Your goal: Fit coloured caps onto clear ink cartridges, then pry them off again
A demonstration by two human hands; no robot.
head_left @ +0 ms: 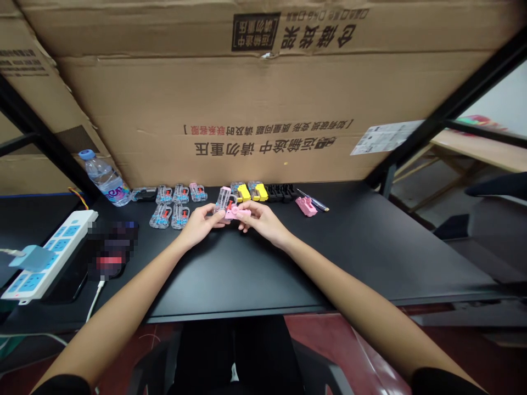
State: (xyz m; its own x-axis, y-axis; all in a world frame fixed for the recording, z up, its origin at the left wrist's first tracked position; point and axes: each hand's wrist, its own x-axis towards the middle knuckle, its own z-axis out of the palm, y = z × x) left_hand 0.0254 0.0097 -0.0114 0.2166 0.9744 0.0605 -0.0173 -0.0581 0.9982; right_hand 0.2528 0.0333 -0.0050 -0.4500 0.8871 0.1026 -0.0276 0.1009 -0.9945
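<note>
My left hand [203,225] is closed on a clear plastic casing [223,198] with a pink top and a red piece inside. Fingers of my right hand [262,218] pinch a pink plastic part [239,213], which lies against the casing's lower right side. Whether the two are joined, I cannot tell. Behind my hands stand clear casings with yellow parts [258,191]. To the left are several clear casings with blue and red pieces [180,216], one of them with a pink top [198,192]. Another pink part [306,206] lies right of my right hand.
Black plastic parts [281,192] and a pen-like tool [313,201] lie along the back of the black table [263,280]. A cardboard sheet [263,99] rises behind. At left are a water bottle [105,178], a power strip [53,255] and a phone with a cable [113,249].
</note>
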